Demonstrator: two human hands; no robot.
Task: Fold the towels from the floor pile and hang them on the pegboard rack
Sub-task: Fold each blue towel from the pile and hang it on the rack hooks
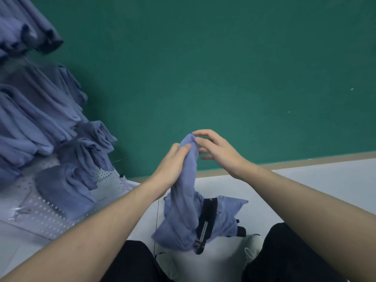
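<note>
Left hand: the left hand (173, 165) holds the blue towel (186, 192) near its top; the fingers wrap round the cloth and the thumb lies along it

Right hand: the right hand (217, 151) is mostly open; its fingers are spread and fairly straight; the fingertips (196, 140) touch the top corner of the towel; I cannot tell if they pinch it

Towel: it hangs down from the hands in a long bunch, in front of the green wall (223, 68); its lower part is wide and crumpled and hangs above the white floor (305, 190), between the person's knees

Other towel: a second blue cloth (230, 216) lies on the floor just behind the hanging one; a dark strap with pale stripes (205, 226) shows between the two

Rack: the white pegboard rack (50, 218) stands at the left, full of small holes; many folded blue towels (40, 115) hang on it in rows

Person: black trousers (284, 255) and a pale shoe (252, 247) show at the bottom
</note>
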